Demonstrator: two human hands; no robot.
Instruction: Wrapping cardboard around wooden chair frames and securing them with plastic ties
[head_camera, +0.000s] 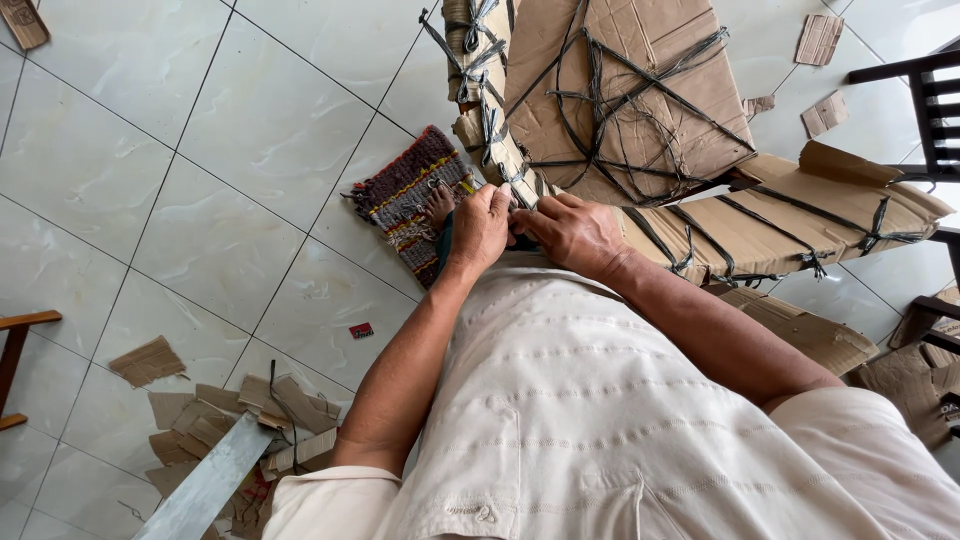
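Note:
A bundle of brown cardboard bound with dark straps stands tilted in front of me, with a second flattened bundle lying to its right. My left hand and my right hand meet at the lower edge of the upright bundle, fingers curled where the straps come down. What the fingers pinch is hidden between the hands. A bare foot rests on a small striped woven mat just left of my left hand.
Torn cardboard scraps and a metal bar lie on the white tiled floor at lower left. More scraps lie at upper right. Dark wooden furniture stands at the right edge, and a wooden piece at the left edge.

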